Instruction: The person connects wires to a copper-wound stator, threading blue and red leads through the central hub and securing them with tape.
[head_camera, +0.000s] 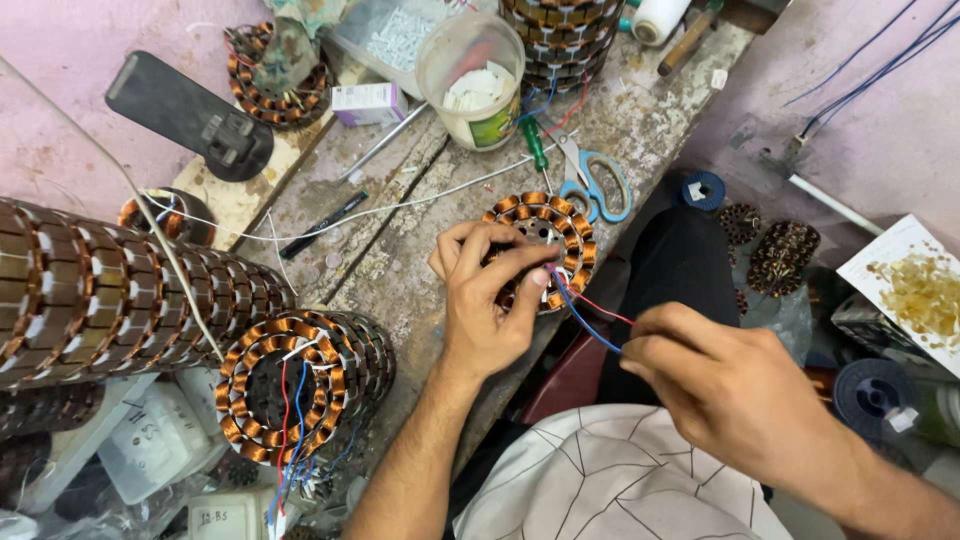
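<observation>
— Where's the stator?
— Centre of the frame, on the bench edge; the left hand curls closed over it.
— And the leads?
— The right hand pinches the red and blue wires (thin, floppy). The core looks heavy, windings delicate: grip the rim.

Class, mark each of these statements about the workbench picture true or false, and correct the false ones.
1. The left hand rests on a copper-wound stator. True.
2. The right hand pinches a red and a blue wire. True.
3. The scissors have red handles. False: the handles are blue.
4. The plastic tub lies tipped on its side. False: it stands upright on the bench.
5. A green-handled screwdriver lies beside the scissors. True.
</observation>
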